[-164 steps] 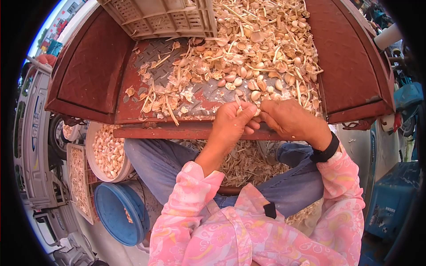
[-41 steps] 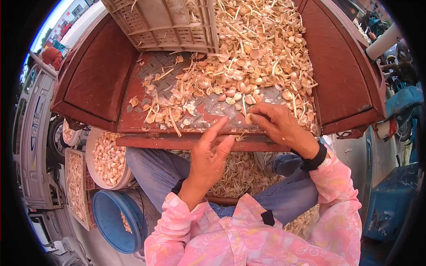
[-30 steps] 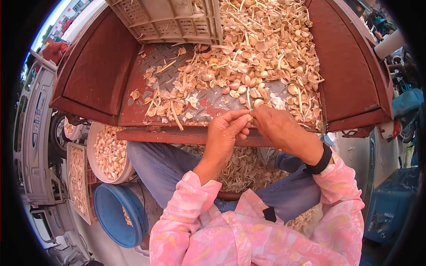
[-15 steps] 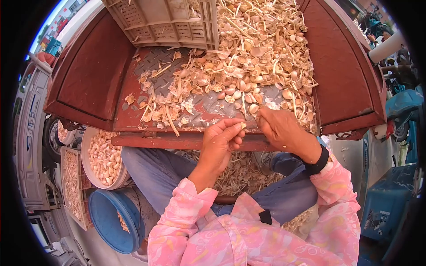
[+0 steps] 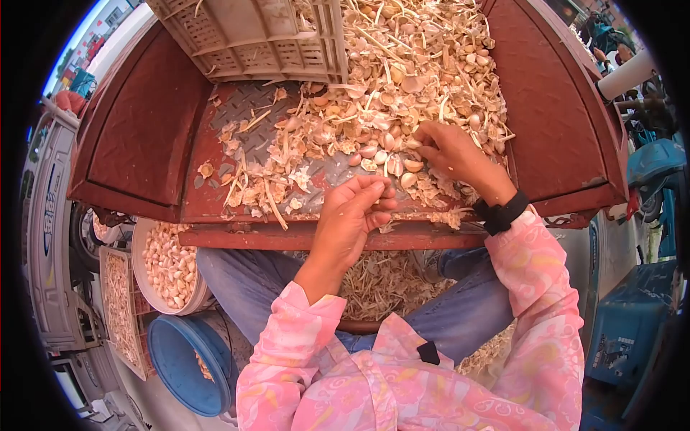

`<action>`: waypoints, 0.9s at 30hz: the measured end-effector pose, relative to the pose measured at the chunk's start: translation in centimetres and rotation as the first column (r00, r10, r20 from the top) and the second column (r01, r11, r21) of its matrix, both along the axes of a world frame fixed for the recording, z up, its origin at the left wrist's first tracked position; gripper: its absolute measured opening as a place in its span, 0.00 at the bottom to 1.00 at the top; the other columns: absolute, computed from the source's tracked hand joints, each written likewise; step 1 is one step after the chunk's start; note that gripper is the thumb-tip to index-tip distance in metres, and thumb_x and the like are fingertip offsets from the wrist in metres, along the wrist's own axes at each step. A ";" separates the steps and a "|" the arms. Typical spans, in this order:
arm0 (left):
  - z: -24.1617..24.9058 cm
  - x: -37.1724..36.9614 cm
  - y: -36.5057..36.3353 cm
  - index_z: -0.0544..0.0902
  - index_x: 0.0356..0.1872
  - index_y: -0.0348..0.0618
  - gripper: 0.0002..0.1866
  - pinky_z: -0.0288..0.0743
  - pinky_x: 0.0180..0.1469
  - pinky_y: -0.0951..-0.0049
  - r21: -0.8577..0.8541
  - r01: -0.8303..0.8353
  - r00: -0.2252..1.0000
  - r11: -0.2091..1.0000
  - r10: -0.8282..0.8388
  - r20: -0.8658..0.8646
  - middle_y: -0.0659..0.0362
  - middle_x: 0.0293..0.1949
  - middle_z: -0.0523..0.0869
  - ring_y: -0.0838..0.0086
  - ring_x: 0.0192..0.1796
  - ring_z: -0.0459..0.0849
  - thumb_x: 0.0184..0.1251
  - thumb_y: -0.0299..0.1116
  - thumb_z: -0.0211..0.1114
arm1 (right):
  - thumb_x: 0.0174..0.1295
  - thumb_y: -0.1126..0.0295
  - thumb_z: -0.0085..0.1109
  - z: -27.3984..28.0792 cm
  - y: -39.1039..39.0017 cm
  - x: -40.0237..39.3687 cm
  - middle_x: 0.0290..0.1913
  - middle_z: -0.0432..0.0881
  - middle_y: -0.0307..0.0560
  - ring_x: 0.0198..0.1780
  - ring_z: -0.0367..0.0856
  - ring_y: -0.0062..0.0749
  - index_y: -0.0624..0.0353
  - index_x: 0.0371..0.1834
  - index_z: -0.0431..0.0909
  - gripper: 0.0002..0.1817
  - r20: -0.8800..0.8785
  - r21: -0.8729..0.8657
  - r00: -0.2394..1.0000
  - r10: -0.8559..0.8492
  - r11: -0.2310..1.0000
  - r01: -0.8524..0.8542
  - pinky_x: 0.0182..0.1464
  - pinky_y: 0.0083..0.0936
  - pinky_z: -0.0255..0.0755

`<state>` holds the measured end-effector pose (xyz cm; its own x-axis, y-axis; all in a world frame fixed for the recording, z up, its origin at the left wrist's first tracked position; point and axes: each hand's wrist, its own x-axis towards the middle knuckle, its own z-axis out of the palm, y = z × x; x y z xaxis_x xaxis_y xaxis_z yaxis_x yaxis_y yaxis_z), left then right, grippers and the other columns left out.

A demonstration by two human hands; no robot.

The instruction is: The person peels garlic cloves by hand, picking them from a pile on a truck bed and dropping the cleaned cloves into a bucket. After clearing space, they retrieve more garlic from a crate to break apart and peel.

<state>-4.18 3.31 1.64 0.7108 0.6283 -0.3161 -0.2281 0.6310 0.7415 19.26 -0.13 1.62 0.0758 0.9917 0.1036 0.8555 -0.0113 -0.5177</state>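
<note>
My left hand (image 5: 353, 208) is over the front edge of the red metal cargo bed, thumb pressed to curled fingers; anything in that pinch is too small to make out. Farther forward and to the right, my right hand (image 5: 456, 154) reaches into the garlic pile, its fingertips bent together at the cloves. What they pinch is hidden. Between the two hands lie several loose garlic cloves (image 5: 389, 141), whitish and pinkish. Behind them spreads a heap of papery garlic skins, dry stems and cloves (image 5: 402, 65).
A pale plastic crate (image 5: 251, 43) stands tilted at the back left of the bed (image 5: 287, 237). Down to my left are a white bucket of garlic cloves (image 5: 169, 266), a blue bucket (image 5: 162, 345) and a crate of scraps (image 5: 118, 309). Skins cover the ground between my legs.
My right hand has moved forward from near my left hand to the pile. The pale clove seen earlier at my left fingertips no longer shows. My left hand has moved slightly forward.
</note>
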 end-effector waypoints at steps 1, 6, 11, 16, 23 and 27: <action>0.1 0.0 0.0 0.76 0.45 0.35 0.11 0.78 0.33 0.83 0.004 0.003 1.000 1.000 -0.003 -0.007 0.56 0.37 0.82 0.79 0.35 0.82 0.67 0.30 0.56 | 0.57 0.73 0.57 -0.1 -0.2 0.4 0.29 0.77 0.40 0.32 0.76 0.28 0.62 0.37 0.74 0.07 -0.114 -0.031 0.993 -0.026 0.999 0.022 0.34 0.25 0.69; 0.6 0.2 -0.1 0.74 0.51 0.35 0.15 0.77 0.32 0.84 0.113 -0.010 0.996 0.994 0.019 -0.084 0.57 0.38 0.82 0.80 0.35 0.81 0.67 0.31 0.57 | 0.60 0.70 0.56 0.9 -0.9 0.5 0.31 0.77 0.34 0.32 0.73 0.18 0.62 0.41 0.75 0.09 -0.576 -0.191 0.807 -0.128 0.981 0.019 0.33 0.19 0.68; 1.4 2.2 -0.5 0.75 0.54 0.36 0.18 0.74 0.30 0.86 0.339 0.063 0.955 0.939 0.041 -0.292 0.58 0.39 0.82 0.82 0.34 0.81 0.66 0.34 0.59 | 0.61 0.73 0.54 2.9 -2.1 -3.4 0.35 0.79 0.41 0.35 0.76 0.24 0.63 0.48 0.74 0.12 -0.337 -0.145 0.941 0.041 0.985 -0.095 0.37 0.23 0.69; -0.3 1.4 -0.2 0.78 0.46 0.37 0.13 0.72 0.28 0.88 0.289 -0.021 0.985 0.957 0.069 -0.156 0.61 0.32 0.83 0.85 0.28 0.78 0.66 0.33 0.60 | 0.56 0.79 0.50 2.9 -2.9 -6.4 0.34 0.74 0.55 0.38 0.74 0.52 0.63 0.41 0.73 0.10 -0.066 0.265 0.973 0.219 0.944 -0.195 0.38 0.40 0.69; -1.2 0.6 -0.1 0.77 0.40 0.37 0.09 0.74 0.27 0.89 -0.113 -0.023 0.999 0.993 0.027 0.037 0.59 0.30 0.83 0.85 0.27 0.79 0.66 0.32 0.59 | 0.55 0.77 0.51 2.3 -3.2 -6.9 0.33 0.73 0.55 0.38 0.75 0.51 0.64 0.41 0.70 0.10 0.045 0.235 0.984 0.173 0.956 -0.178 0.38 0.38 0.70; -0.3 0.5 -1.0 0.77 0.39 0.37 0.08 0.74 0.27 0.88 -0.048 -0.030 1.000 0.998 0.030 -0.005 0.60 0.30 0.83 0.84 0.27 0.78 0.66 0.32 0.59 | 0.54 0.75 0.52 2.6 -4.0 -7.7 0.32 0.72 0.54 0.35 0.75 0.47 0.64 0.36 0.67 0.08 0.189 0.157 0.966 0.174 0.966 -0.205 0.37 0.36 0.71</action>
